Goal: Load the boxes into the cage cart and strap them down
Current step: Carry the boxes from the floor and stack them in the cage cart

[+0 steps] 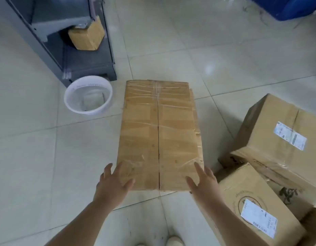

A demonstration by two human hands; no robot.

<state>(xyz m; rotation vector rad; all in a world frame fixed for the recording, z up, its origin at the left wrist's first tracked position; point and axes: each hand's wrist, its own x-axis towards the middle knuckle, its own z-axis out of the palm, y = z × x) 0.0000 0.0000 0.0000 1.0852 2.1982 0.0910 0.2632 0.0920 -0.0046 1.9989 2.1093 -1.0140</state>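
A long taped cardboard box [159,132] stands on the tiled floor in the middle of the head view. My left hand [113,183] lies with spread fingers at its near left corner. My right hand [202,181] lies with straight fingers at its near right corner. Neither hand curls round the box. To the right, a large labelled box [281,139] leans on another labelled box [256,208]. No cage cart is in view.
A grey metal cabinet [86,64] stands at the upper left with a small taped box [86,37] inside it. A white plastic bin [88,96] sits on the floor left of the long box. A blue container [292,8] is at the top right. My shoe tips [173,241] show at the bottom.
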